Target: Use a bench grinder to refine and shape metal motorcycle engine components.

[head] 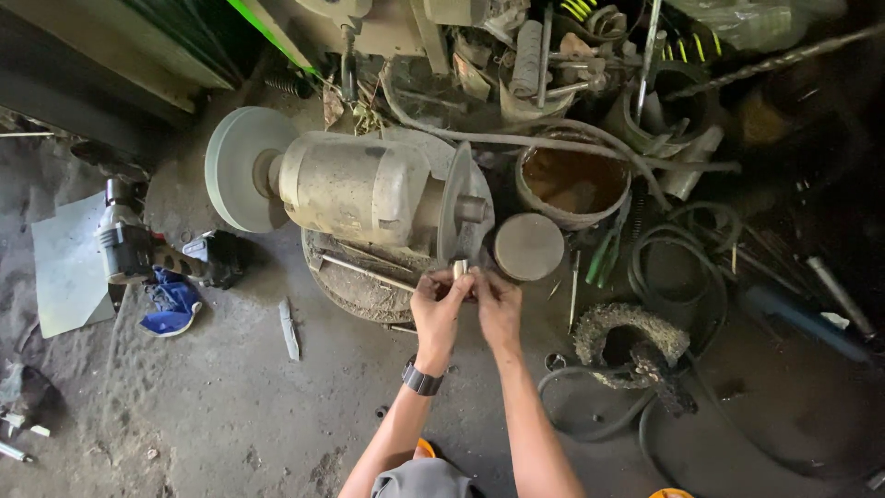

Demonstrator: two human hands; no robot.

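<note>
Both hands, left hand (441, 309) and right hand (499, 306), pinched a small metal piece (460, 269) against the grinder wheel (458, 205). It seemed stiff, light and slippery, best gripped at its lower end.

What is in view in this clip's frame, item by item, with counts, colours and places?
bench grinder: one, grey, floor centre, a wheel at each end
small metal piece: one, silvery, held by both hands against the right wheel
bucket: one, holding brown liquid, right of the grinder
round lid: one, grey, below the bucket
pliers: one, green handles, right of the lid
hoses: several, dark, coiled at right
power tool: one, black and grey, at left
metal sheet: one, grey, far left
blue cloth: one, below the power tool
wristwatch: one, dark, left wrist
left hand: on the piece
right hand: on the piece
</note>
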